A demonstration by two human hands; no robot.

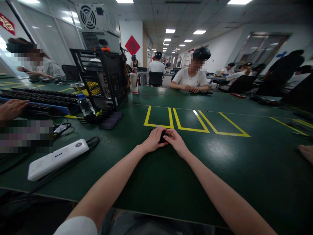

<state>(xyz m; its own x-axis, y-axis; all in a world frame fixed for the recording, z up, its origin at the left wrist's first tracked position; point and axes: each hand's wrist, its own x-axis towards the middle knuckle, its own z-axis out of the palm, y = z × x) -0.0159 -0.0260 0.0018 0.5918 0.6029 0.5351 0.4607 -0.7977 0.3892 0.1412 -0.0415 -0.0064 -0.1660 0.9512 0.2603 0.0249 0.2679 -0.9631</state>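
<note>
Both arms reach forward over the dark green table. Between my hands, on or just above the tabletop, is a small black object, mostly covered by my fingers, so its kind does not show. My left hand is closed around its left side, fingers bent over the top. From the other side my right hand grips it, thumb and fingertips against its edge. The fingertips of both hands meet above it. Just beyond lie yellow tape outlines on the table.
At the left lie a white power bank-like device with a black cable, a small clear bottle and a black keyboard. An open black computer case stands behind them, near a white cup. Another person's hand rests at the far left.
</note>
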